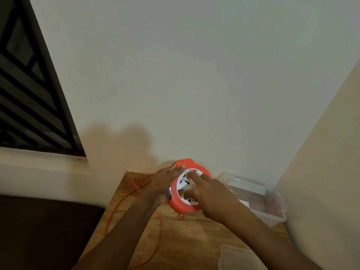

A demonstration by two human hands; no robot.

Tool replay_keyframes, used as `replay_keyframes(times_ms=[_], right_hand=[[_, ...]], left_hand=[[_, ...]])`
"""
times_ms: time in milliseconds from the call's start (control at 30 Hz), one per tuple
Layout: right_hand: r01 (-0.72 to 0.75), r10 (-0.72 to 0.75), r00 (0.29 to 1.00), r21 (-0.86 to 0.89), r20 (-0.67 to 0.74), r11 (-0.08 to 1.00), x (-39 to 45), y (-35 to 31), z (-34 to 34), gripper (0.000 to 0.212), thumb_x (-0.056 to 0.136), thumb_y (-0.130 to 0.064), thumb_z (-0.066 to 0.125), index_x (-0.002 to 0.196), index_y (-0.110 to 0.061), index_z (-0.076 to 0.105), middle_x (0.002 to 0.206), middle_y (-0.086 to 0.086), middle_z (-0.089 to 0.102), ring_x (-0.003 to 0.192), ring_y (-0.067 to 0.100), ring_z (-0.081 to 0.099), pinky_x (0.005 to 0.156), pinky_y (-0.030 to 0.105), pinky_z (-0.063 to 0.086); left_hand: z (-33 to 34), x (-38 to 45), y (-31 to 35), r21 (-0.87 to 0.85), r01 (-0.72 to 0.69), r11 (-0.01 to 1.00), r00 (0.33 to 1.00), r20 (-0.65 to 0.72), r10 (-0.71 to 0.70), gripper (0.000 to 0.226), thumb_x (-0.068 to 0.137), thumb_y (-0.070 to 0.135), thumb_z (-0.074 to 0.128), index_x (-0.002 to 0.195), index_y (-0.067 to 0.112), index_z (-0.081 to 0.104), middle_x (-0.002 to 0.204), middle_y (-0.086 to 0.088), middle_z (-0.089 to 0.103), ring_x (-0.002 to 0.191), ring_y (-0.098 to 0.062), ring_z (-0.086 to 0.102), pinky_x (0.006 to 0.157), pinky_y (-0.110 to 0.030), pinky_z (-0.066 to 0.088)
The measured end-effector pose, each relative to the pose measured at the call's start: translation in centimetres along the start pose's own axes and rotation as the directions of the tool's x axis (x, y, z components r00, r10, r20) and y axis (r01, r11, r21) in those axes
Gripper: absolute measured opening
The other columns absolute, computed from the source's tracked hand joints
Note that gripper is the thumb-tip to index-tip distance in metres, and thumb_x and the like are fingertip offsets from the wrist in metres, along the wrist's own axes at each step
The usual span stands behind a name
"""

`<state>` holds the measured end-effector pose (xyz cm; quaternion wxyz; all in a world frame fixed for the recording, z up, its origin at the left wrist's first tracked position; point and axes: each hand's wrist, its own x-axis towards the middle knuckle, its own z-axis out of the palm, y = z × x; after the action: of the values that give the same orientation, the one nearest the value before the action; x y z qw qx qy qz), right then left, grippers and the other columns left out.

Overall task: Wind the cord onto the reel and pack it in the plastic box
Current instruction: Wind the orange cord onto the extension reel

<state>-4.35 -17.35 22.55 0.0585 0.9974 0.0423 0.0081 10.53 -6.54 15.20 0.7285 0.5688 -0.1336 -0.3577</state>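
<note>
An orange round reel [184, 205] with a white socket face is held upright over the wooden table [194, 236]. My left hand [165, 182] grips its left rim. My right hand [206, 193] presses its fingers into the white centre disc. A thin orange cord [158, 242] hangs from the reel's bottom, loops across the table and bunches at the far left corner. The clear plastic box [272, 201] lies to the right of the reel, against the wall.
A clear plastic lid [239, 258] lies at the table's near right. White walls close in behind and to the right. A dark window grille sits at upper left, a dark seat lower left of the table.
</note>
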Motion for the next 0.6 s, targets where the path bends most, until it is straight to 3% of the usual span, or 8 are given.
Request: replay_keyframes(times_ms=[100, 300, 433, 600], right_hand=[[0.060, -0.061, 0.998, -0.063, -0.001, 0.996, -0.3, 0.2, 0.3, 0.043, 0.087, -0.012, 0.067, 0.126, -0.030, 0.060, 0.152, 0.009, 0.032, 0.128, 0.033, 0.042, 0.090, 0.043, 0.048], [0.017, -0.010, 0.999, -0.161, 0.041, 0.987, -0.4, 0.6, 0.9, 0.056, 0.097, -0.026, 0.054, 0.143, -0.046, 0.029, 0.156, 0.021, 0.019, 0.134, 0.045, 0.031, 0.099, 0.052, 0.043], [0.043, -0.025, 0.997, -0.241, 0.077, 0.970, -0.1, 0.1, 1.5, 0.061, 0.095, -0.030, 0.059, 0.145, -0.040, 0.026, 0.148, 0.026, 0.033, 0.128, 0.046, 0.039, 0.100, 0.052, 0.042], [-0.030, 0.042, 0.998, -0.216, 0.054, 0.976, 0.7, 0.2, 1.7, 0.073, 0.090, -0.039, 0.064, 0.147, -0.035, 0.019, 0.132, 0.018, 0.056, 0.115, 0.038, 0.057, 0.094, 0.047, 0.049]], left_hand=[[0.0, -0.5, 0.0, 0.046, -0.015, 0.999, 0.999, 0.043, 0.013, 0.034, 0.081, 0.047, 0.080, 0.103, 0.021, 0.082, 0.109, -0.018, 0.081, 0.096, -0.037, 0.079, 0.076, -0.047, 0.065], [0.0, -1.0, 0.4, 0.030, -0.028, 0.999, 0.994, 0.110, 0.025, 0.049, 0.064, 0.059, 0.089, 0.103, 0.029, 0.082, 0.108, -0.015, 0.081, 0.095, -0.035, 0.080, 0.071, -0.046, 0.065], [0.3, -1.0, 0.2, 0.038, -0.061, 0.997, 0.993, 0.102, 0.057, 0.053, 0.068, 0.055, 0.091, 0.109, 0.023, 0.080, 0.114, -0.018, 0.079, 0.103, -0.040, 0.077, 0.083, -0.055, 0.063], [0.5, -1.2, 0.1, 0.051, -0.065, 0.997, 0.996, 0.063, 0.062, 0.058, 0.065, 0.057, 0.090, 0.113, 0.026, 0.079, 0.113, -0.010, 0.081, 0.101, -0.034, 0.079, 0.077, -0.047, 0.065]])
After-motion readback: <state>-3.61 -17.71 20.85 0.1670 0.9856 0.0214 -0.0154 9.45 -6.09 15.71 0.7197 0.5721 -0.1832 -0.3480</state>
